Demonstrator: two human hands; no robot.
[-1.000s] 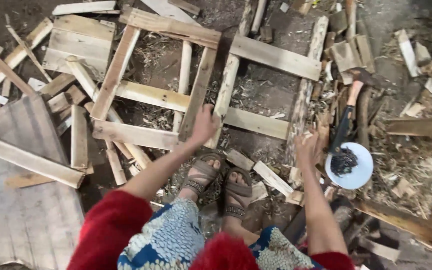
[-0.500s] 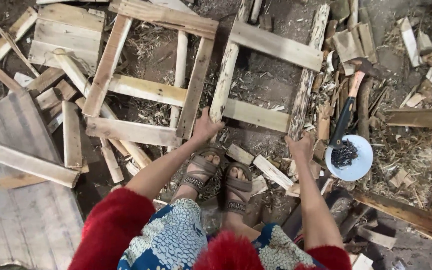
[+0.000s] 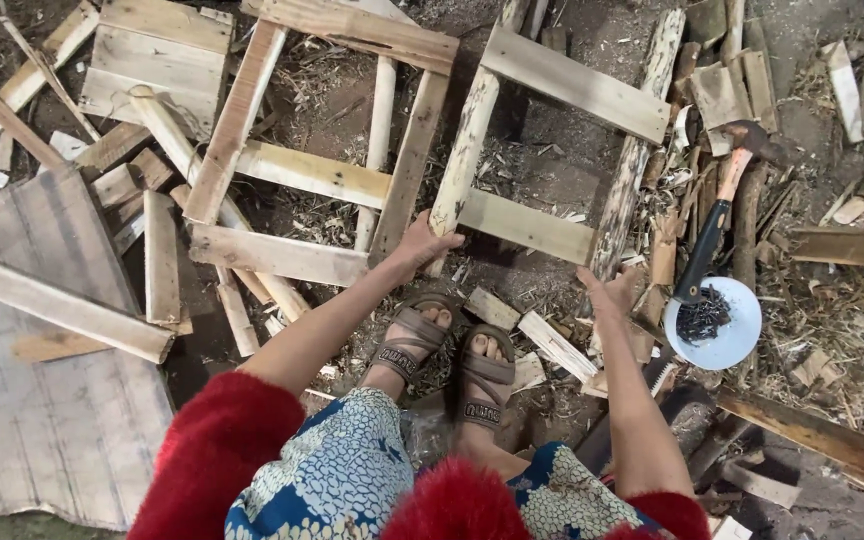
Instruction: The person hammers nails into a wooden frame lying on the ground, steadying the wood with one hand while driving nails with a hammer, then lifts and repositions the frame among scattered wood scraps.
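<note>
Seen from above, a person in red fuzzy sleeves and a blue patterned garment crouches over a rough wooden frame [image 3: 512, 215] of slats nailed across round poles, lying flat on the littered ground from 10 to 1 o'clock. Sandalled feet sit at 6 o'clock.

The left hand [image 3: 422, 245] curls around the lower end of the frame's middle pole [image 3: 464, 150], fingers wrapped, just above centre. The right hand [image 3: 610, 292], at 3 o'clock from centre, is closed on the lower end of the right pole [image 3: 635, 150], thumb out; how tight the hold is cannot be told.

Judging from the hold, moving the frame well would call for equal pull at both pole ends, so the nailed joints do not twist, with the toes kept back from its edge.

The one container is a shallow pale-blue bowl [image 3: 737, 340] at 4 o'clock, just right of the right hand. It holds a small dark heap, probably nails [image 3: 702, 318], filling only part of it. A hatchet [image 3: 717, 215] lies with its dark grip end over the bowl's upper rim. Loose offcuts and a grey board [image 3: 52, 400] lie at 8 o'clock.
</note>
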